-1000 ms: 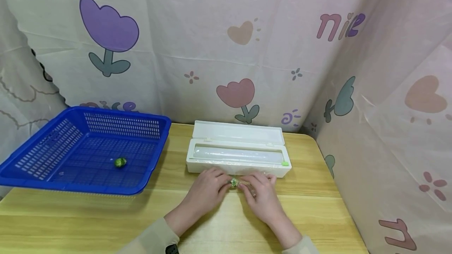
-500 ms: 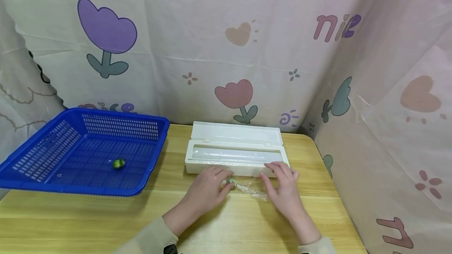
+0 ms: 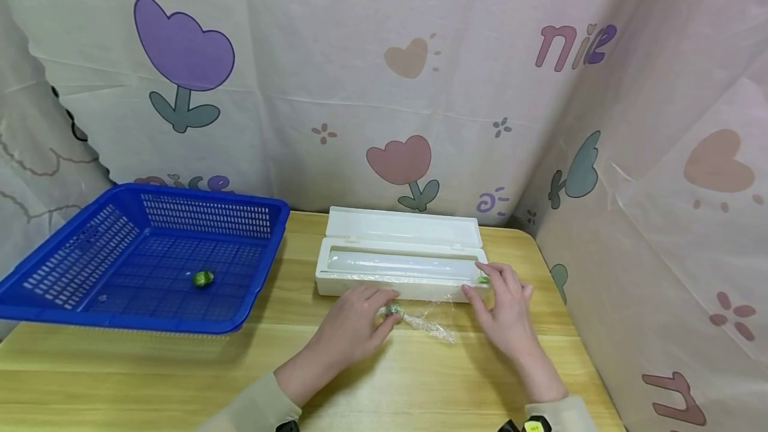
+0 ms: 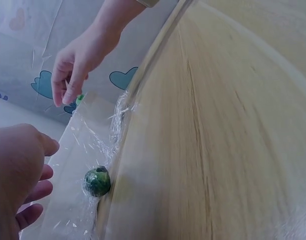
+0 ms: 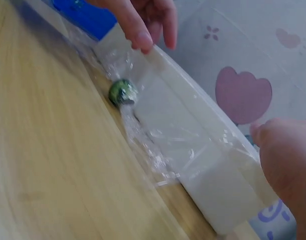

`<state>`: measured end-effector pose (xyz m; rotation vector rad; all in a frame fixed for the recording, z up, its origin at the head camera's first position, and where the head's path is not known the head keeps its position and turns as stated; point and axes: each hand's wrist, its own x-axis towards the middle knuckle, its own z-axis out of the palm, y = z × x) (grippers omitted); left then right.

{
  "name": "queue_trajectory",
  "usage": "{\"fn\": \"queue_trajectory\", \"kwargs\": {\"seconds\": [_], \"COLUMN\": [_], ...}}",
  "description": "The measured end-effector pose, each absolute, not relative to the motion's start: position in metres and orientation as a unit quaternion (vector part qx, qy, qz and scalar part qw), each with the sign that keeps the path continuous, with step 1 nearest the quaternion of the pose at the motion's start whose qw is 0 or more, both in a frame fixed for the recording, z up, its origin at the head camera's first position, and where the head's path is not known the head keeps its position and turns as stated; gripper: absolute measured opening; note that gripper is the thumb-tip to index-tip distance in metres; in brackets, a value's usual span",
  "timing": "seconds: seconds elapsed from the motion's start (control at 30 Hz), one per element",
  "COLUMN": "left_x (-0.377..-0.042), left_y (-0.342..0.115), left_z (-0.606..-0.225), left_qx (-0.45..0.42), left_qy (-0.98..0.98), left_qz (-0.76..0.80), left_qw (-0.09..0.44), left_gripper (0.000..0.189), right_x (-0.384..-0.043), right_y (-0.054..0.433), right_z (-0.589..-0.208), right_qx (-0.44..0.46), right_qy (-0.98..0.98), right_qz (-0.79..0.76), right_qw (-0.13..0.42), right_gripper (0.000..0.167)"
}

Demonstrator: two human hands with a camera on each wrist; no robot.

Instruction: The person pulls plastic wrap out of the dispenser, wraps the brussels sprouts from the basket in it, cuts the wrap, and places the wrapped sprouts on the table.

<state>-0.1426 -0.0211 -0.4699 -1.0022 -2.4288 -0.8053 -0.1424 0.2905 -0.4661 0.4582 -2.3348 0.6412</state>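
A small Brussels sprout (image 3: 394,312), wrapped in cling film, lies on the table against the front of a white cling film dispenser (image 3: 360,285). Twisted film (image 3: 433,329) trails right from it, and a clear sheet runs up to the box. My left hand (image 3: 351,322) is beside the sprout, its loosely bent fingers near the box's front edge; in the left wrist view the sprout (image 4: 97,181) sits apart from the fingertips. At the box's right end, my right hand (image 3: 509,309) hovers with thumb and fingers apart around the green slide cutter (image 3: 483,279).
The dispenser's lid (image 3: 402,227) stands raised behind the film roll (image 3: 408,264). On the left is a blue plastic basket (image 3: 273,252) with another sprout (image 3: 203,278) inside. A printed curtain (image 3: 300,52) hangs behind and to the right of the table.
My right hand has left the film end beside the sprout and moved right to the box's cutter end. The twisted film now lies uncovered. The left hand has barely moved.
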Motion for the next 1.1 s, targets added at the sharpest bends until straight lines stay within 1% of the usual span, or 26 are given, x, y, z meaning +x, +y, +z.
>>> {"fn": "queue_trajectory", "kwargs": {"seconds": [0.13,0.47,0.77,0.87,1.1], "left_x": [-0.141,-0.140,-0.143,-0.144,-0.151], "left_y": [-0.021,-0.020,-0.012,-0.007,0.009], "left_z": [-0.468,-0.466,-0.456,-0.450,-0.434], "left_qx": [-0.357,-0.365,-0.385,-0.386,-0.385], "left_qy": [-0.865,-0.857,-0.849,-0.851,-0.848], "left_qz": [-0.296,-0.311,-0.309,-0.315,-0.351], "left_qw": [0.192,0.187,0.187,0.167,0.094], "left_gripper": [0.035,0.036,0.037,0.039,0.046], "right_x": [-0.144,-0.152,-0.155,-0.155,-0.156], "right_y": [0.299,0.313,0.321,0.322,0.321], "right_z": [-0.468,-0.477,-0.484,-0.486,-0.489], "right_qx": [0.146,0.105,0.088,0.089,0.096], "right_qy": [-0.915,-0.947,-0.961,-0.963,-0.964], "right_qz": [0.226,0.193,0.190,0.191,0.190], "right_qw": [0.300,0.232,0.179,0.169,0.159], "right_gripper": [0.062,0.073,0.074,0.075,0.077]}}
